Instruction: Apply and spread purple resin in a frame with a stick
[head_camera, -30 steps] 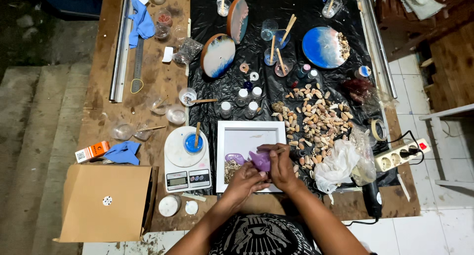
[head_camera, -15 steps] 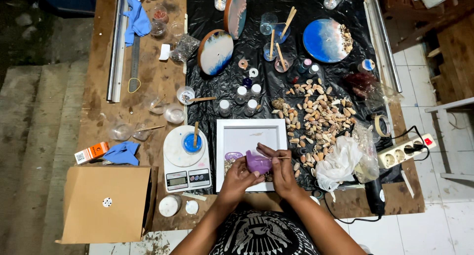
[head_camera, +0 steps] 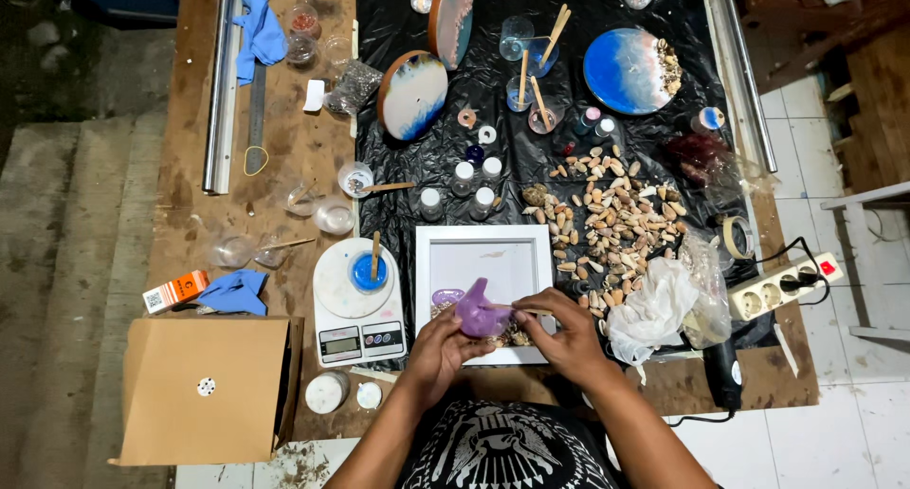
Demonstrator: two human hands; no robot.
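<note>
My left hand holds a purple rounded object over the near edge of a white square frame. My right hand pinches a thin stick whose tip touches the purple object. Small shells and a purple piece lie inside the frame's near part, partly hidden by my hands.
A pile of seashells lies right of the frame on black plastic sheet. A white scale with a blue cup stands to the left. A cardboard box, small bottles, round blue resin discs, plastic bags and a power strip surround the work area.
The camera has shifted slightly. My hands stay over the frame's near edge, the purple object lifted and turned a little between them.
</note>
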